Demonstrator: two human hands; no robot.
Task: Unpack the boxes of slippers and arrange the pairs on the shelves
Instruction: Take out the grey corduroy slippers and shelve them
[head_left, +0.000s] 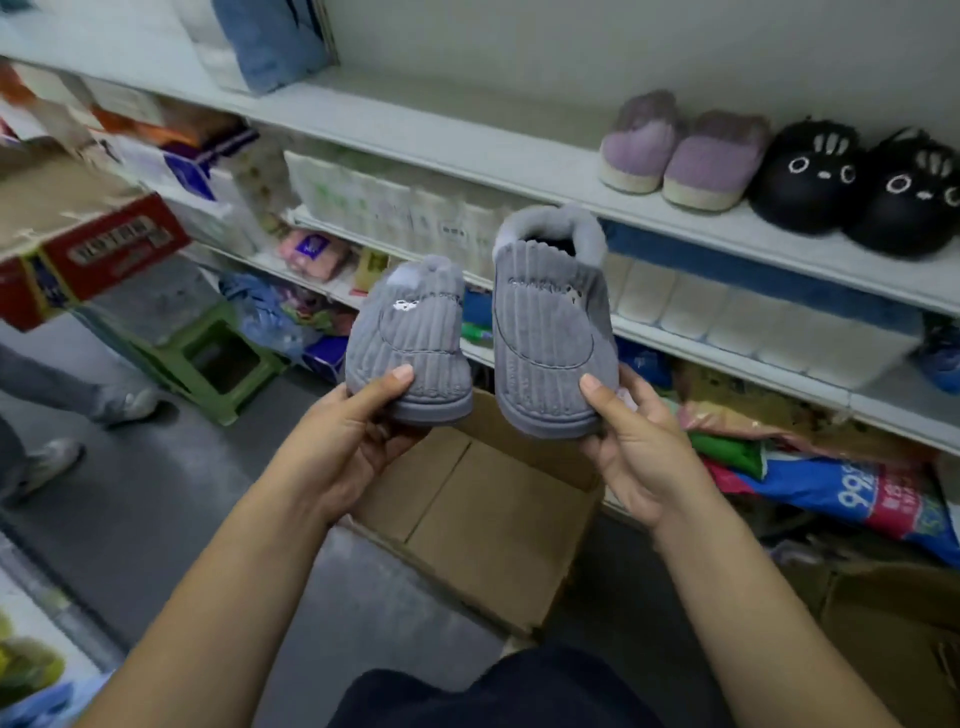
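Note:
I hold a pair of grey corduroy slippers in front of the shelves, toes toward me. My left hand (358, 441) grips the toe of the left grey slipper (410, 338), thumb on top. My right hand (639, 447) grips the toe of the right grey slipper (550, 332), which is raised a little higher. On the white shelf (519, 161) at the right stand a purple pair (680, 150) and a black cat-face pair (857, 192), side by side. An open cardboard box (493, 519) lies on the floor below my hands.
Lower shelves hold tissue packs (395, 208) and bagged goods (831, 467). A green stool (218, 358) and a red carton (88, 249) stand at the left, where another person's legs (62, 405) are in the aisle. A second cardboard box (893, 623) sits at the lower right.

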